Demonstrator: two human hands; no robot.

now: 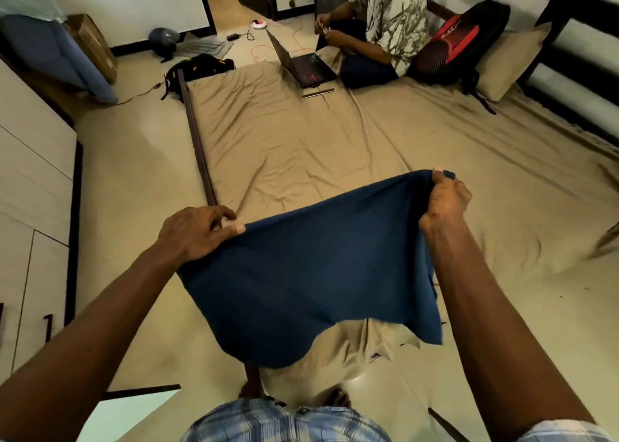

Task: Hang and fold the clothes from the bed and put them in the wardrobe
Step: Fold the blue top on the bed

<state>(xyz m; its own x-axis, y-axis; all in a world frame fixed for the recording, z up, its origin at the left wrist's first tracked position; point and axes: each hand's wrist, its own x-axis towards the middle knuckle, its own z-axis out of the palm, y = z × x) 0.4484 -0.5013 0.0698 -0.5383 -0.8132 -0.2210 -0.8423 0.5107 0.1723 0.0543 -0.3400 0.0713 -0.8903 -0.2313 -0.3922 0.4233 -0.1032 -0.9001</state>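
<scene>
The bed [301, 133] stretches toward twelve o'clock; over its near end hangs the blue garment [311, 281], held aloft. The right hand [447, 200] clenches its two o'clock corner, the left hand [197, 234] pinches at nine. That lighter grip may slip, spoiling the fold.

Blue-and-white plaid shirt [284, 423], short sleeve [566, 434], bare forearms [482, 307].

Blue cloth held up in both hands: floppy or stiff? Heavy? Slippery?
Likely floppy: the blue cloth sags between the left hand and right hand, and its lower edge hangs unevenly. Probably light: a small grip at each top corner carries it. The matte surface suggests little slip, though that is hard to judge.
</scene>
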